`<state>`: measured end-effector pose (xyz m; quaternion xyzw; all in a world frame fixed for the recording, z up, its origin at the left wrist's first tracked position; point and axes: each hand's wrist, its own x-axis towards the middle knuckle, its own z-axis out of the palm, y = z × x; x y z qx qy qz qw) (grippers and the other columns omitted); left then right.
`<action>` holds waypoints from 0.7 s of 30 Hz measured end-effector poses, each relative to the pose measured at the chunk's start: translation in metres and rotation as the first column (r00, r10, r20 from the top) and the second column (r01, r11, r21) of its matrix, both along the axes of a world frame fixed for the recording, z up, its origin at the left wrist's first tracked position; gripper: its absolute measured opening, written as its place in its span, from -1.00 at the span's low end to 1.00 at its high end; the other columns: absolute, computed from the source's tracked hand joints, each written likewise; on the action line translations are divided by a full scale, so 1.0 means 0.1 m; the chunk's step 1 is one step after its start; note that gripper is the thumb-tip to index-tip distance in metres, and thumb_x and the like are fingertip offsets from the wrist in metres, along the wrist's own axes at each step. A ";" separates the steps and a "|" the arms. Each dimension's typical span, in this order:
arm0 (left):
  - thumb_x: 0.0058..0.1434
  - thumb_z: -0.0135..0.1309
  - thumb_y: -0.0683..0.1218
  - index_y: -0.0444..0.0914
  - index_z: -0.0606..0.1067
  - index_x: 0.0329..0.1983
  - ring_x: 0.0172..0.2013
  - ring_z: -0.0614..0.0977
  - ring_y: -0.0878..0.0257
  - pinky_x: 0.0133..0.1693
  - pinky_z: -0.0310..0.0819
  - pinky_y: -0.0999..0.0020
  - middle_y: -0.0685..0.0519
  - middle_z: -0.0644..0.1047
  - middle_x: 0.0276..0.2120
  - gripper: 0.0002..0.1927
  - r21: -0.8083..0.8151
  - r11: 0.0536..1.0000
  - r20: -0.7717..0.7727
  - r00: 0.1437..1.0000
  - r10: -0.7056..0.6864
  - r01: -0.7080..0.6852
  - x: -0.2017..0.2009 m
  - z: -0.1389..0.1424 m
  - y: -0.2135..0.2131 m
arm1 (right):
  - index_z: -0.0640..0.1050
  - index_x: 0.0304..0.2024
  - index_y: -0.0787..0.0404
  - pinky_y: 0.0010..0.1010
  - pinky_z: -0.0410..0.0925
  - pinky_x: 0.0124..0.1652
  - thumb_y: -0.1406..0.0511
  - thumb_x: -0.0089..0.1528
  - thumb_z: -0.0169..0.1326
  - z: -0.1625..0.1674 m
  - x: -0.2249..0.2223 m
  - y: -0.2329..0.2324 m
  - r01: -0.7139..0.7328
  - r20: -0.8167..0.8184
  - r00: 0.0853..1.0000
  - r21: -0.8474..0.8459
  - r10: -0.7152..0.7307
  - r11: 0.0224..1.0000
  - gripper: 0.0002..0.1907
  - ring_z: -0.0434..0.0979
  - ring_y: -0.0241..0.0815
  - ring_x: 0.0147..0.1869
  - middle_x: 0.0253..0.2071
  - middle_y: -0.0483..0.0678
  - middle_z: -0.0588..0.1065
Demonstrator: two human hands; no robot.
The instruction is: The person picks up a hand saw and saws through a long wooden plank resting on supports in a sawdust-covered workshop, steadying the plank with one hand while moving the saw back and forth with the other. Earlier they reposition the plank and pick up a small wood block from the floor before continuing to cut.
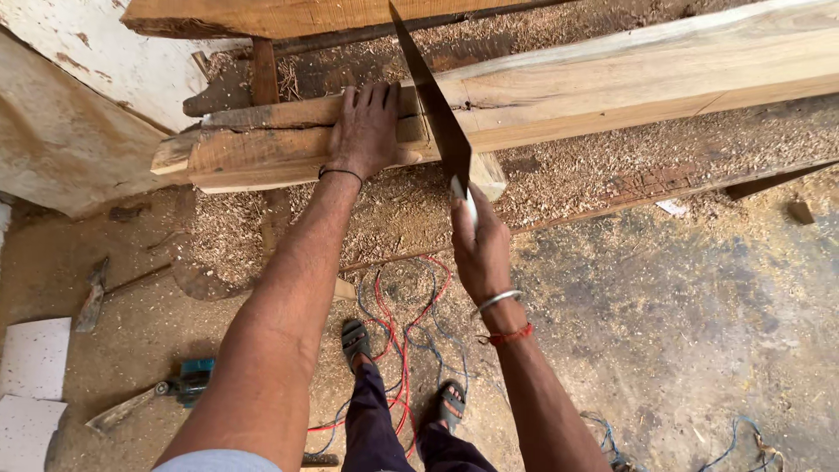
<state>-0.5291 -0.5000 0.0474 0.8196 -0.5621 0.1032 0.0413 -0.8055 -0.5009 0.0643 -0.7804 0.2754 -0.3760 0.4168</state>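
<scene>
Sawdust-strewn workshop floor (pixel 682 350), earthen, logged beneath and around me. Item one: long pale timber beam (pixel 559 92), squared, running from my left upward to the right, its near end split and rough, darker at the corner. Item two: dark-bladed handsaw (pixel 434 105), blade tilted, crossing the beam's top face just right of my left hand.

My left hand (pixel 367 131) lay flat on the beam, fingers spread over its top, palm pressing, gripping nothing. My right hand (pixel 479 249) was closed around the saw's handle, below the beam's near edge; I noted a metal bangle and red thread at that wrist, a dark cord at the left.

Edges: the beam's near end stopped well left of my left hand, beside a whitish board (pixel 79 96) leaning there. A second plank (pixel 288 16) lay beyond the beam, above both hands. A thin dark strip (pixel 664 188) ran along the floor right of my right hand.

Open room: broad bare floor to the right of my right hand. Below both hands, red and blue cables (pixel 398 323) coiled by my sandalled feet (pixel 355 339). Left of my left arm sat a blue power tool (pixel 188 382), a hammer (pixel 92 297) and white sheets (pixel 33 358).
</scene>
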 end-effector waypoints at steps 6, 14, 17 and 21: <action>-0.16 0.32 0.55 -0.40 0.09 0.47 0.32 0.27 -0.07 0.41 -0.26 -0.32 -0.19 0.31 0.26 0.38 0.074 0.997 -0.018 1.000 0.015 -0.013 -0.01 0.03 -0.01 | 0.44 0.25 0.44 -0.33 0.24 -0.62 0.00 0.44 -0.22 0.22 -0.07 0.07 -0.039 -0.076 0.996 0.088 0.046 0.995 -0.35 0.42 -0.31 -0.56 -0.56 0.00 0.47; -0.18 0.42 0.45 -0.43 0.04 0.41 0.34 0.17 -0.16 0.31 -0.24 -0.29 -0.30 0.22 0.28 0.36 0.007 1.000 -0.134 0.991 0.001 0.000 0.04 -0.08 -0.07 | 0.52 0.21 0.37 -0.36 0.13 -0.64 -0.02 0.46 -0.23 0.27 0.28 -0.16 -0.029 -0.175 0.984 0.048 0.037 0.998 -0.37 0.31 -0.25 -0.59 -0.59 -0.01 0.40; -0.20 0.46 0.39 -0.43 0.01 0.45 0.38 0.15 -0.16 0.36 -0.20 -0.27 -0.31 0.19 0.34 0.39 0.010 1.000 -0.119 0.993 -0.021 0.023 0.07 -0.09 -0.10 | 0.35 0.39 0.24 -0.47 0.15 -0.75 0.16 0.43 -0.30 0.11 -0.60 0.38 0.005 -0.257 0.964 0.266 0.066 0.964 -0.46 0.31 -0.37 -0.69 -0.63 -0.13 0.40; -0.14 0.45 0.31 -0.41 0.03 0.52 0.43 0.18 -0.11 0.46 -0.18 -0.23 -0.20 0.22 0.40 0.34 0.082 0.996 -0.131 0.990 0.045 -0.034 0.06 -0.07 -0.13 | 0.48 0.28 0.24 -0.49 0.13 -0.69 0.18 0.32 -0.04 0.02 -1.74 1.06 0.281 -0.324 0.941 0.590 -0.097 0.757 -0.48 0.32 -0.39 -0.72 -0.69 -0.09 0.39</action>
